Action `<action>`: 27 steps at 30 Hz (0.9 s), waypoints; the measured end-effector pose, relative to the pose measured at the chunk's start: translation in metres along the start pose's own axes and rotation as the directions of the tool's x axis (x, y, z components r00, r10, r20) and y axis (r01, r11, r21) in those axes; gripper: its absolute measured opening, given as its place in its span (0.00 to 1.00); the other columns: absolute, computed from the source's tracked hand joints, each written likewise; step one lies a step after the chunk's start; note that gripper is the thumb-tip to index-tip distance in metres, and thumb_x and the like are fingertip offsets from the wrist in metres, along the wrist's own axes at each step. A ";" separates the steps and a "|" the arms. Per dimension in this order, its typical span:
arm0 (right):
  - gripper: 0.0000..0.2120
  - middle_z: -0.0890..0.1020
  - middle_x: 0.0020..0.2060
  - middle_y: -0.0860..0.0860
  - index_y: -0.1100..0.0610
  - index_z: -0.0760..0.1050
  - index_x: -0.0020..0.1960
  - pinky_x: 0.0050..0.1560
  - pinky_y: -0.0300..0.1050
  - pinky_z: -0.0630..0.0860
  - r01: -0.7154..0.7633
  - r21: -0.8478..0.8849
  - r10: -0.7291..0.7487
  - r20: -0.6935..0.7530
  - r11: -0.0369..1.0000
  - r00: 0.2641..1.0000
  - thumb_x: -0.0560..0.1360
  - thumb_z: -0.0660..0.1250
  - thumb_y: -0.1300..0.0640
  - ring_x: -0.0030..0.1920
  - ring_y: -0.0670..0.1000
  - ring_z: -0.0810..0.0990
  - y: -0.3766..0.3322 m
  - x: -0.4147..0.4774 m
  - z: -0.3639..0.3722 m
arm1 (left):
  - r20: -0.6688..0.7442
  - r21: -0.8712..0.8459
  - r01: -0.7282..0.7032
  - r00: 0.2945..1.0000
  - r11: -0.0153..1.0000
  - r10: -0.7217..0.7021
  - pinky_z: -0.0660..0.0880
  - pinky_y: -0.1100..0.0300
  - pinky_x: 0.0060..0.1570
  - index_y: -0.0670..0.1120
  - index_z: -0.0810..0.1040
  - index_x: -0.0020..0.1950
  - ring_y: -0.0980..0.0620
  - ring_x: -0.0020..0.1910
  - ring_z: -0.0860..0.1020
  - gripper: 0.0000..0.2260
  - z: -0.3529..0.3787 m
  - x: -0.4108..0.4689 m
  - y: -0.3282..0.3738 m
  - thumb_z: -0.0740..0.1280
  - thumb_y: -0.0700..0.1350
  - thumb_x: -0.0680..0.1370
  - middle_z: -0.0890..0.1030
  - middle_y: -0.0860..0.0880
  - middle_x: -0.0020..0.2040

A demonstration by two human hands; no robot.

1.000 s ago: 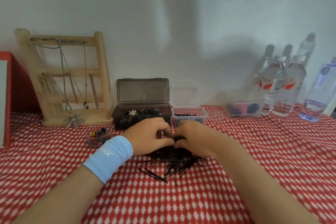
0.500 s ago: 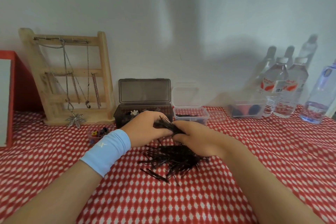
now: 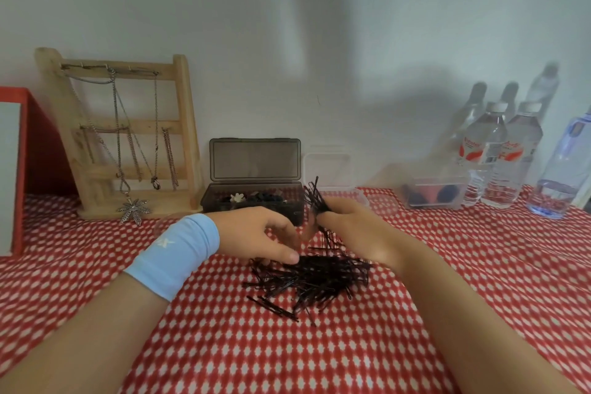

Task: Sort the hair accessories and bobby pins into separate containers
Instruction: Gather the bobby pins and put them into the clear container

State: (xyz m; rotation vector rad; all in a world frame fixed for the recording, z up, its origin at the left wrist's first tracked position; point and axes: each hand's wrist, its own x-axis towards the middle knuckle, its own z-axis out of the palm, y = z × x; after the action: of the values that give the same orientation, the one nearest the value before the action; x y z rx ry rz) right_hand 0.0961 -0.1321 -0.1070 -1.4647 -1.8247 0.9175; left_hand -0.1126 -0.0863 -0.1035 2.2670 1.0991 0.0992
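Right hand (image 3: 351, 229) around bobby pins (image 3: 316, 198)

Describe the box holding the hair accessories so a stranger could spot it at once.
Find the wooden rack at the wall on the left. Right of it on the red cloth stands the dark box, lid up. Unlike the clear box on its other side, it is smoky grey and holds a white flower.

Bobby pins (image 3: 313, 278) on the table (image 3: 319, 358); behind, a box (image 3: 224, 197), smaller box (image 3: 327, 168) to its right; rack (image 3: 183, 112) left, bottles (image 3: 502, 153) right.
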 end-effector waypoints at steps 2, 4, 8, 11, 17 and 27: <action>0.11 0.86 0.48 0.47 0.53 0.81 0.55 0.49 0.32 0.73 0.040 0.057 -0.038 -0.039 0.998 0.999 0.83 0.60 0.59 0.47 0.42 0.83 0.000 0.001 0.003 | -0.012 -0.071 0.004 1.000 0.997 -0.005 0.80 0.54 0.54 0.61 0.80 0.57 0.58 0.50 0.82 0.11 -0.002 -0.001 0.002 0.69 0.59 0.76 0.82 0.61 0.54; 0.11 0.86 0.41 0.49 0.59 0.79 0.51 0.47 0.37 0.76 0.070 0.132 -0.058 -0.094 0.989 0.994 0.83 0.58 0.60 0.42 0.45 0.83 0.000 0.002 0.006 | -0.008 -0.104 0.022 1.000 0.994 -0.023 0.83 0.54 0.45 0.58 0.80 0.58 0.55 0.48 0.84 0.09 -0.003 -0.004 0.005 0.67 0.55 0.78 0.83 0.59 0.52; 0.12 0.80 0.36 0.52 0.60 0.75 0.47 0.47 0.53 0.79 0.051 0.374 -0.022 -0.082 0.926 0.996 0.84 0.55 0.62 0.39 0.52 0.78 0.002 0.004 0.005 | -0.057 -0.106 0.017 0.998 0.994 -0.023 0.83 0.55 0.39 0.54 0.79 0.60 0.56 0.47 0.84 0.09 -0.003 -0.006 0.009 0.65 0.49 0.81 0.82 0.55 0.52; 0.11 0.83 0.40 0.59 0.66 0.75 0.53 0.54 0.58 0.82 0.003 0.485 -0.006 0.005 0.875 1.000 0.84 0.55 0.64 0.43 0.58 0.83 0.006 0.006 0.008 | -0.097 -0.068 0.010 0.995 0.998 -0.016 0.83 0.53 0.41 0.53 0.79 0.59 0.57 0.46 0.84 0.09 -0.005 -0.006 0.011 0.63 0.48 0.81 0.82 0.55 0.53; 0.10 0.81 0.38 0.57 0.64 0.73 0.52 0.47 0.50 0.81 -0.068 0.545 -0.006 0.133 0.835 0.991 0.84 0.52 0.65 0.41 0.57 0.82 0.006 0.005 0.015 | -0.249 0.015 0.031 0.968 0.999 -0.026 0.78 0.59 0.43 0.55 0.80 0.52 0.57 0.35 0.83 0.10 -0.013 -0.006 0.011 0.60 0.44 0.82 0.85 0.58 0.45; 0.17 0.66 0.33 0.49 0.57 0.74 0.49 0.36 0.43 0.67 -0.178 0.558 -0.009 0.315 0.810 0.949 0.82 0.60 0.44 0.33 0.49 0.65 0.013 0.004 0.011 | -0.572 -0.352 -0.261 0.820 0.899 0.014 0.78 0.60 0.53 0.56 0.77 0.65 0.59 0.58 0.78 0.14 0.007 0.008 0.019 0.56 0.45 0.84 0.81 0.57 0.59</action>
State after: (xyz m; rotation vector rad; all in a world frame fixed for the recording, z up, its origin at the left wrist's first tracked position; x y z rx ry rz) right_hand 0.0933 -0.1278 -0.1233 -1.0533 -1.4721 1.6550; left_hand -0.0923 -0.0924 -0.1006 1.9538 1.0496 1.0250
